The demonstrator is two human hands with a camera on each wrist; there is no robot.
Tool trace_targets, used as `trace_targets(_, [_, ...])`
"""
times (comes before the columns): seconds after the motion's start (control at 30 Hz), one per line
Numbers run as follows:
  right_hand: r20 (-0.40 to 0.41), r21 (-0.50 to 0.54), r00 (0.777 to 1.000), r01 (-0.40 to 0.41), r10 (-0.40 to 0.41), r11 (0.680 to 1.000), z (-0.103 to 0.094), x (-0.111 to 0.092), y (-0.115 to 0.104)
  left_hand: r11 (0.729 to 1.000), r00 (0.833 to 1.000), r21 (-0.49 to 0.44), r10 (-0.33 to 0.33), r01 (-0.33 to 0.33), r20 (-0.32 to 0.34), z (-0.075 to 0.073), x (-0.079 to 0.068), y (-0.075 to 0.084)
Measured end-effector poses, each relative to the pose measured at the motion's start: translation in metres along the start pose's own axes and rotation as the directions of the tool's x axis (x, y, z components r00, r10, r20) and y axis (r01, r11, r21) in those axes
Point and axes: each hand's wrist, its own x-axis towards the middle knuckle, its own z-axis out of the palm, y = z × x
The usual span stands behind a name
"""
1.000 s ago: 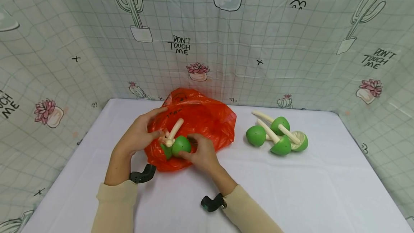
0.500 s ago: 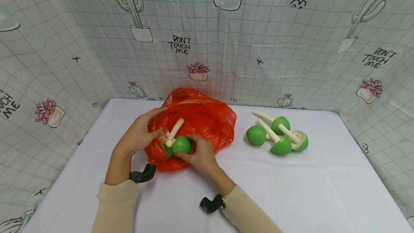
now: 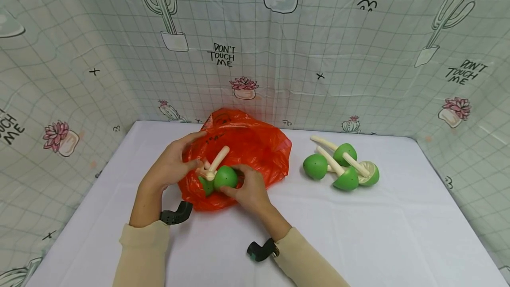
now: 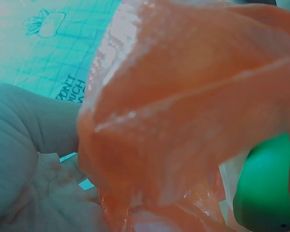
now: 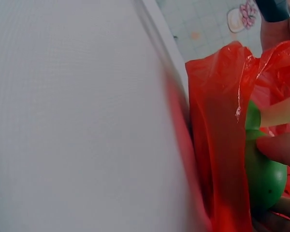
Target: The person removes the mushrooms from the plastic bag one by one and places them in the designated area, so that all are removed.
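Observation:
A crinkled red plastic bag (image 3: 260, 149) lies towards the back of the table, its mouth facing the person. My left hand (image 3: 169, 165) grips the bag's left edge; in the left wrist view, film of the plastic bag (image 4: 159, 111) hides most of the fingers. At the mouth, my right hand (image 3: 252, 191) pinches the green cap of a toy mushroom (image 3: 226, 178) between thumb and fingers. Beside it in the bag is another green-capped mushroom (image 3: 206, 186), and a pale stem (image 3: 218, 159) sticks up. The right wrist view shows fingers on the held cap (image 5: 266, 176).
Several more green-capped mushrooms (image 3: 346, 179) with cream stems lie in a heap right of the bag. The white-covered table (image 3: 382, 229) meets patterned cloth walls (image 3: 318, 48) at the back and sides. Each wrist wears a black camera (image 3: 260, 250).
The mushroom in my right hand has shifted very slightly right and up at the bag's mouth, its pale stem moving along. My left hand stays put, and the heap is unchanged.

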Motion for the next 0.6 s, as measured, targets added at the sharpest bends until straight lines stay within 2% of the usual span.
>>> trace_targets(0.6, [-0.038,-0.025,0.999,-0.013,0.012,1.0,-0.0071,0.0018,0.0003,1.0,1.0,-0.001,0.008,-0.008,0.0,-0.0013,-0.0006,0.0007])
